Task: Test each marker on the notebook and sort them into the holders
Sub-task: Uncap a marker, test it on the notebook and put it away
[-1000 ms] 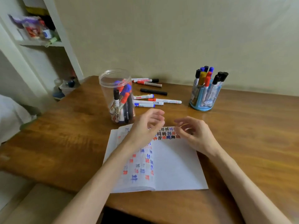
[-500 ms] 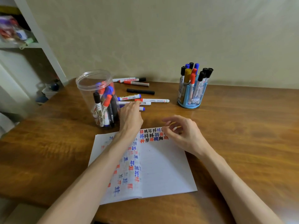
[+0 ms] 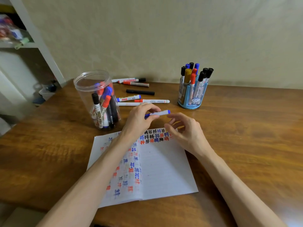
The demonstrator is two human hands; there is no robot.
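Nearest, an open notebook [image 3: 164, 169] is laid flat on the wooden table [image 3: 246, 136]. Its pages are marked with rows of red, blue and black test strokes, packed most closely along the far edge of the right page. Both forearms are stretched across it.

Just beyond that far edge, a white marker with blue ends [image 3: 159, 113] is pinched level between the thumb and fingertips of the left hand [image 3: 139, 119]. The right hand [image 3: 185, 128] is held just beside the marker's right end, with its fingers loosely curled and nothing gripped; whether a fingertip touches the marker cannot be told.

Farther back on the left, a clear jar [image 3: 98, 99] is stood upright, with several markers leaned inside it. On the right, well apart from the jar, a blue holder [image 3: 193, 95] is filled with markers set cap-up. Between the two, loose markers [image 3: 152, 101] are scattered on the wood, among them an all-black marker [image 3: 140, 92]. A pale wall [image 3: 164, 38] is seen behind, and a white shelf [image 3: 24, 45] at far left holds blurred items.
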